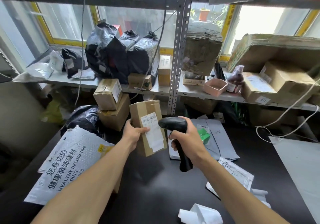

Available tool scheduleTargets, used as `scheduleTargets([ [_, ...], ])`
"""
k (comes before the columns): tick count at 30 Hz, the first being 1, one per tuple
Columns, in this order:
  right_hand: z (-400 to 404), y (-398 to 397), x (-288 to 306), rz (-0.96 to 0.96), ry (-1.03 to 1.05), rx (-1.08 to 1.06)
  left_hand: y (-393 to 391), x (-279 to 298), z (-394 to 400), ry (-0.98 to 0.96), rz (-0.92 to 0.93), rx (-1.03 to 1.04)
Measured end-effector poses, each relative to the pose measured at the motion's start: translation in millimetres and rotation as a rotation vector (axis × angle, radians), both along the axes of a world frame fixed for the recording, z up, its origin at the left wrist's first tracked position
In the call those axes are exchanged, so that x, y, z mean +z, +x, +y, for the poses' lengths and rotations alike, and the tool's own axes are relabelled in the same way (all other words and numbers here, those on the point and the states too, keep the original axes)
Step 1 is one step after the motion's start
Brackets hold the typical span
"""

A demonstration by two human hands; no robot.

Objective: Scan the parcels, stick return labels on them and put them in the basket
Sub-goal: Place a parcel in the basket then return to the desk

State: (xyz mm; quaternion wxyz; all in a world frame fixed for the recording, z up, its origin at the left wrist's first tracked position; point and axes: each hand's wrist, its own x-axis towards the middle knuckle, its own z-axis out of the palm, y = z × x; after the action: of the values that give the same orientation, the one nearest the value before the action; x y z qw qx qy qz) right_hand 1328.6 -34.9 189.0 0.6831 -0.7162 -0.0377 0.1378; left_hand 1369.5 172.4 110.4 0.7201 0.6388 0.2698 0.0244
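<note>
To the left of the brown parcel I see one big white mailer bag (69,161) with printed lettering, lying flat on the dark table (155,189). Behind it, still left of the parcel, two cardboard boxes (110,105) are stacked one on the other.

My left hand (134,133) holds the brown parcel (149,128) up above the table, roughly upright and tilted slightly. The thumb presses on the labelled face, and the other fingers curl round the back where I cannot see them. The white shipping label (152,130) faces me. I judge this box light and stiff, since one hand carries it easily. The cardboard looks dry and not slippery, while the taped strip on top would be slicker. Gripping it across the narrow sides near the lower half, as now, seems soundest, keeping the thumb off the barcode.

Just right of the parcel, my right hand (185,137) is wrapped round the handle of one black scanner (174,128), its fingers curled tight. Its head sits close to the label and points at it, so I take this to be the scanning step.

Further right of the parcel, flat grey mailers (218,137) lie overlapped on the table, at least two, with a small green item (203,135) on them. Near the front edge lies one crumpled white paper (200,215).

I count one parcel in hand. I cannot see the basket.
</note>
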Motion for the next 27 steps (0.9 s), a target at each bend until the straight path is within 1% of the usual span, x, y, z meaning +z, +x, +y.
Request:
scheduleTargets([
  [4,0.6,-1.2,8.2,-0.016,0.007,0.032,2.4,1.8,6.4,0.03,0.002,0.024],
  [11,-1.2,-3.6,15.9,-0.032,-0.001,0.064,7.2,4.7,8.4,0.011,-0.008,0.047],
  [15,-5.9,-0.1,8.0,-0.061,-0.038,0.038,4.1,8.1,3.6,-0.028,-0.027,0.032],
  [17,-11.6,4.6,-7.4,-0.069,-0.104,0.004,0.2,5.2,3.9,-0.083,0.01,-0.011],
  [20,-21.4,11.5,-41.1,-0.1,-0.242,-0.019,-9.7,-14.1,5.5,-0.189,0.125,-0.087],
  [24,-31.8,16.3,-92.0,-0.102,-0.44,0.058,-33.8,-53.3,-0.5,-0.192,0.285,-0.139],
  [27,-41.2,13.9,-133.7,-0.085,-0.682,0.146,-56.9,-84.6,-6.6,-0.188,0.41,-0.182],
])
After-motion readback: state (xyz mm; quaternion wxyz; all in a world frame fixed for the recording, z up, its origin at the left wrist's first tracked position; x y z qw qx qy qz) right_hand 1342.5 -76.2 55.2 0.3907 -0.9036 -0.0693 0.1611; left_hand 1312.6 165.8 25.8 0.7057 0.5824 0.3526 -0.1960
